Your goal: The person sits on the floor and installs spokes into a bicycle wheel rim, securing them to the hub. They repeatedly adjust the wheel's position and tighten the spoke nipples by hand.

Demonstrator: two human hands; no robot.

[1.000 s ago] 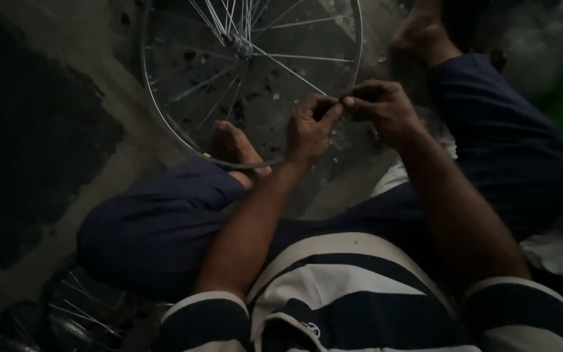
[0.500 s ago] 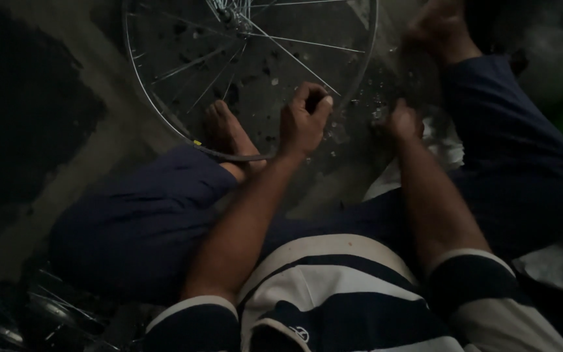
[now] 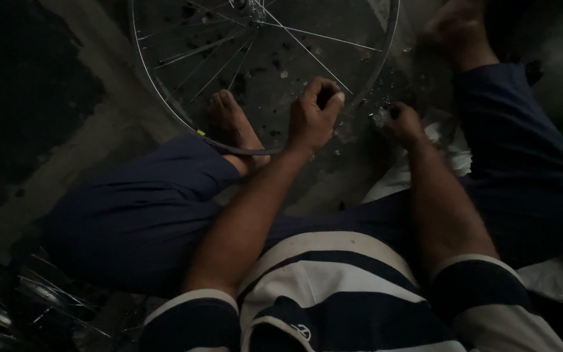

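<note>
Over wheel rim [image 3: 164, 107]: left hand [image 3: 313, 120] curled around spoke [image 3: 307, 55]; right hand [image 3: 404, 124] pinching small parts [image 3: 380, 117].

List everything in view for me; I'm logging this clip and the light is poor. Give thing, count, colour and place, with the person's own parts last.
Bicycle wheel rim: one, silver metal with thin spokes, lying on the floor at top centre.
Small bits: several, pale, scattered on the floor by the rim's right edge; kind unclear.
White sheet: one, on the floor under the right forearm.
Dark wheels or tyres: a heap, bottom left corner; too dark to count.
Floor: grey concrete with dark patches.
Trousers: dark blue, both legs.
Shirt: white and dark striped, bottom centre.
Feet: two, bare; one at the rim's lower edge, one top right.
Left hand: loosely closed, by a spoke.
Right hand: down at the small bits.
</note>
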